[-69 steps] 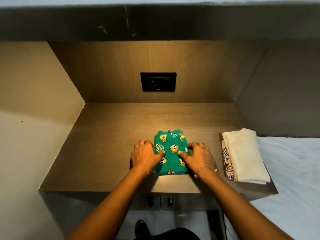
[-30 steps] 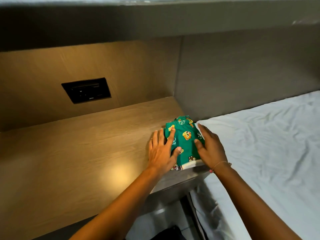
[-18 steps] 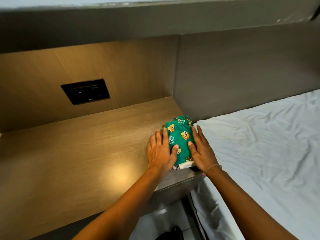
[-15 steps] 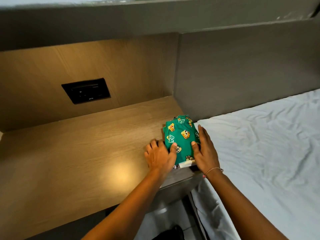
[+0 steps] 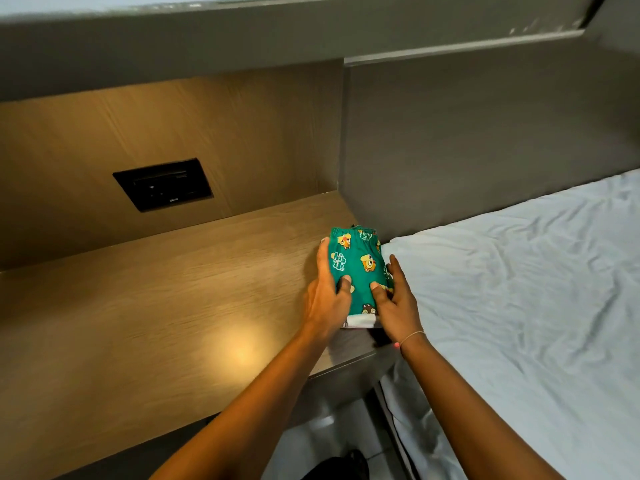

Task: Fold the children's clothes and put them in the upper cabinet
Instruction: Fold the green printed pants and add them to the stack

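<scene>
1. The left hand (image 5: 325, 299) and right hand (image 5: 394, 303) clamp the stack of folded clothes (image 5: 358, 271) from both sides, thumbs on top; that two-handed grip is closed on the stack.
2. The stack sits at the surface (image 5: 156, 323) corner, its near end by the front edge.
3. It is soft and probably light; layers may slide, so squeeze the sides and support underneath.
4. Right of the grip lies the bed (image 5: 519, 289); beyond, a wall panel (image 5: 467, 140) blocks. Open room is left and upward.
</scene>
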Demonstrator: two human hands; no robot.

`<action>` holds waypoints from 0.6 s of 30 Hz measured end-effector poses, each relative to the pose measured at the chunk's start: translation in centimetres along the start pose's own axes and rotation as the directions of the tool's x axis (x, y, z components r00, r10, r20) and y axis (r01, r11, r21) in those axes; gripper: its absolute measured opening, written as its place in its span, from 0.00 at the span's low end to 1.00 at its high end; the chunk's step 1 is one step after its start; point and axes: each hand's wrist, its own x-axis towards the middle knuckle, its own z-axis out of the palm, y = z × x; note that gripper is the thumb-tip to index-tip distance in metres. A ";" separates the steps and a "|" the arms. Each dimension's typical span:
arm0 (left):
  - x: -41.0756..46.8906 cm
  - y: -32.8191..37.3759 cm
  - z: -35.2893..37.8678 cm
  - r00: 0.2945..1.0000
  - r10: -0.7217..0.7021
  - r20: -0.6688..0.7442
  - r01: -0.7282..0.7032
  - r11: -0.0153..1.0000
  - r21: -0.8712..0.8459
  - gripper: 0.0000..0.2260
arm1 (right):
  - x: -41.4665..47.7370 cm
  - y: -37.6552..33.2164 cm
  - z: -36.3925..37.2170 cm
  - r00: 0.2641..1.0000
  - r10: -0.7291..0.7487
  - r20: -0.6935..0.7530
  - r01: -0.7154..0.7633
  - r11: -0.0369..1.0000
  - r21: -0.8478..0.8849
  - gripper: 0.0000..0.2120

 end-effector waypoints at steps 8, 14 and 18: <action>-1.8 0.5 -7.1 0.991 0.102 0.085 -0.073 0.951 -0.299 0.29 | -1.3 -2.7 2.3 0.911 0.064 0.408 -0.269 0.842 0.468 0.32; -3.5 -2.7 -12.8 0.996 0.076 0.037 -0.058 0.932 -0.357 0.29 | -2.2 -5.2 7.4 0.787 0.030 0.616 -0.464 0.687 0.560 0.35; -5.5 -6.1 -15.9 0.998 -0.002 -0.055 -0.008 0.986 -0.169 0.28 | -3.2 -6.0 11.5 0.849 -0.026 0.528 -0.223 0.888 0.401 0.40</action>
